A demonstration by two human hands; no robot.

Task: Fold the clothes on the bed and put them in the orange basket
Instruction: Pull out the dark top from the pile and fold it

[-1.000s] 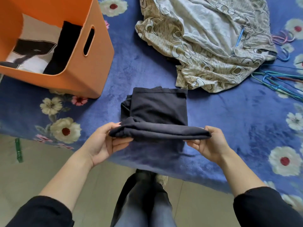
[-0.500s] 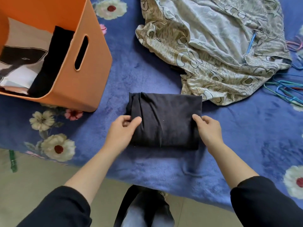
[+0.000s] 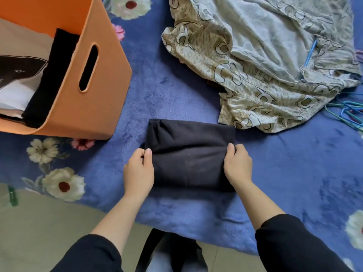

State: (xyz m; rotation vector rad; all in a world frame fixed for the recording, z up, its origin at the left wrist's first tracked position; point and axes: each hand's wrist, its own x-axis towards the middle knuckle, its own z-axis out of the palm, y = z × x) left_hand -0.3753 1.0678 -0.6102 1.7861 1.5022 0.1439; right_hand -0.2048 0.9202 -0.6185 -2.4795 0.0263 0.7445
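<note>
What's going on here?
A person is folding laundry on a bed. The left hand and right hand each grip a side of a folded dark garment lying on the blue floral blanket. The orange basket to the left holds a white printed item and a black item. A patterned beige garment lies unfolded at the upper right, next to some hangers.

The dark cloth point(image 3: 189, 154) is folded into a thick flat block. It lies on the blue bed point(image 3: 294, 173), just right of the orange basket point(image 3: 94, 114). The basket holds a black cloth point(image 3: 53, 75) and a white cloth point(image 3: 17, 91). A crumpled tan shirt point(image 3: 265, 55) lies far right of the basket.
</note>
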